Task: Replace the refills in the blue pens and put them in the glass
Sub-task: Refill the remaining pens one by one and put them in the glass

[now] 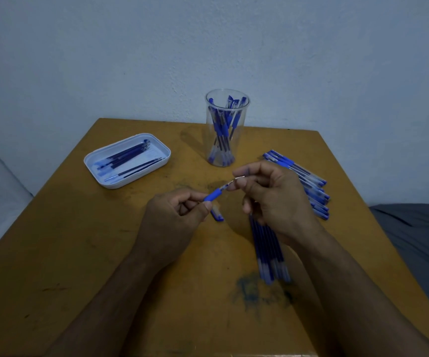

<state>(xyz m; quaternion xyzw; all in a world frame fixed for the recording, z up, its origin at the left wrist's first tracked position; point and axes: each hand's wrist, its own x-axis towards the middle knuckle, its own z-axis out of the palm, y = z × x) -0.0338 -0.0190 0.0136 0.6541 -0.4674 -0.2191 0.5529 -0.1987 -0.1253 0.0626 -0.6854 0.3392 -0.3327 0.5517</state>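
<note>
Two hands were engaged above the desk (pixel 79 253): left hand (pixel 172 215) clenched on the pen (pixel 214 195), right hand (pixel 272 199) pinching its tip; straight, gentle twisting was advised. Glass (pixel 226 130) was stationed beyond.

The desk (pixel 79 253) was a matt ochre board, scuffed and stained, with a smear of blue ink near its front edge. At the back of the desk stood the glass (pixel 226 127), clear, smooth and glossy, and the pens (pixel 222 130) inside it had clear plastic barrels and blue rubbery sleeves. Left of the glass lay a white tray (pixel 127 161) of smooth, slightly shiny plastic. The pen (pixel 214 195) held in front of the glass showed a matt blue sleeve and a bright metal tip. Behind the desk, the wall (pixel 208 47) was rough, matt plaster. Right of the desk lay dull grey cloth (pixel 419 233).
</note>
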